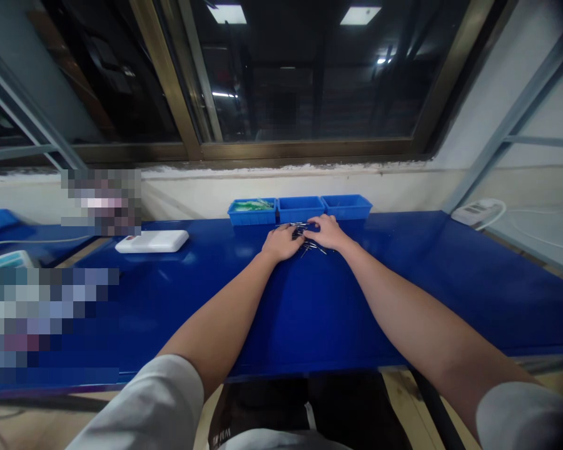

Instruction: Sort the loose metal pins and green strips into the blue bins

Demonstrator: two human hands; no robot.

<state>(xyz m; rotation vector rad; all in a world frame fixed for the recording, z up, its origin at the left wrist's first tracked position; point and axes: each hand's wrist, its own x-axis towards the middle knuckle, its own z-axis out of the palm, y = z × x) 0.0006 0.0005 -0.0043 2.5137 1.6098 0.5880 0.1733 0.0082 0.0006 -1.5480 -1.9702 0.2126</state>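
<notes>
A loose pile of thin, dark and silvery metal sticks (315,246) lies on the blue tabletop (309,306); their exact kind is too small to make out. From the left, my left hand (280,242) rests against the pile, fingers loosely curved and thumb apart. On the other side my right hand (329,233) reaches over the sticks, its thumb and fingers spread. Some sticks show between the two hands and beyond my left fingertips. Neither hand visibly grips one, though parts of the pile are hidden under the fingers.
Three blue bins stand in a row behind my hands: the left bin (252,217) holds green-and-white packets, beside a middle bin (301,207) and a right bin (347,206). A white oblong device (152,242) lies to the left. A white power strip (475,212) sits at far right.
</notes>
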